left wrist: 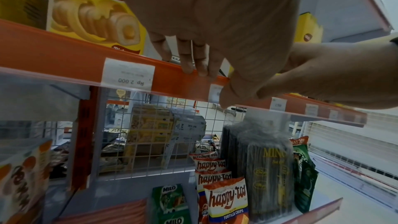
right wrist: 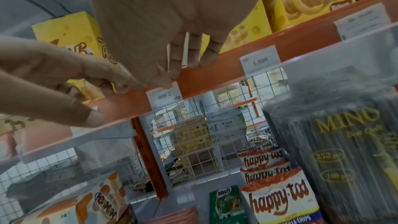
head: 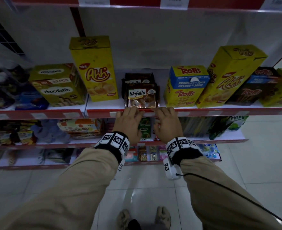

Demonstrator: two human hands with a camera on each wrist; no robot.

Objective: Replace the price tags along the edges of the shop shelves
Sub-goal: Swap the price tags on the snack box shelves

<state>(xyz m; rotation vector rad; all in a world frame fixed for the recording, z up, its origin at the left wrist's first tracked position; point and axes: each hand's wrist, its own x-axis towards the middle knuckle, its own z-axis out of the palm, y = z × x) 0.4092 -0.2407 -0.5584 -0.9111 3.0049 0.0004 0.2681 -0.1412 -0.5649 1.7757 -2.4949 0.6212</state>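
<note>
A white price tag point(right wrist: 164, 97) printed 2.000 sits in the red shelf edge strip point(head: 203, 112), below the Wafello pack point(head: 142, 95). My right hand point(head: 164, 116) lays its fingers point(right wrist: 193, 60) over the strip's top, and thumb and forefinger pinch the tag's upper edge. My left hand point(head: 130, 117) is just left of the tag. Its fingers point(left wrist: 193, 67) lie over the strip's point(left wrist: 64, 54) top and its thumb point(right wrist: 92, 118) presses the lower lip. In the left wrist view the tag point(left wrist: 214, 91) is half hidden behind a thumb.
More tags sit in the strip: Rp 2.000 point(left wrist: 129, 74) to the left, 1.500 point(right wrist: 260, 60) to the right. Yellow Ahh point(head: 95, 68) and Rolls point(head: 185, 87) boxes flank the Wafello pack. The shelf below holds Milo packs point(left wrist: 170, 200), Happy Tos bags point(right wrist: 277, 200) and a dark stick jar point(right wrist: 344, 142).
</note>
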